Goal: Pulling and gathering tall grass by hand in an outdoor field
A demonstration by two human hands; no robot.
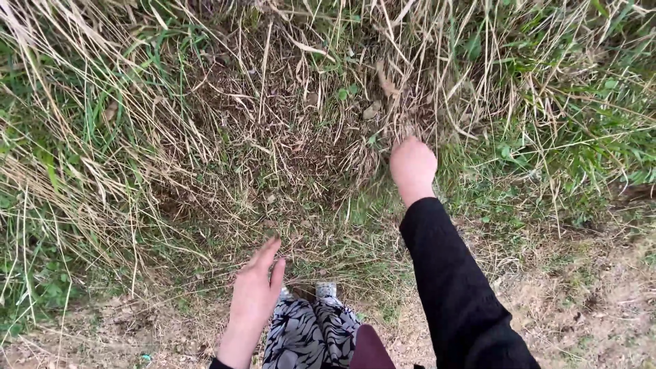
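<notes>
The right hand (412,166) is closed around dry grass (403,82) whose stalks run toward twelve o'clock from its fingers. The left hand (256,290), fingers loosely spread and empty, hangs well back at seven o'clock.

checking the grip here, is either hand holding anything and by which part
The right hand is closed around a clump of dry grass stalks, gripping near their lower ends. The left hand is open and holds nothing.
</notes>
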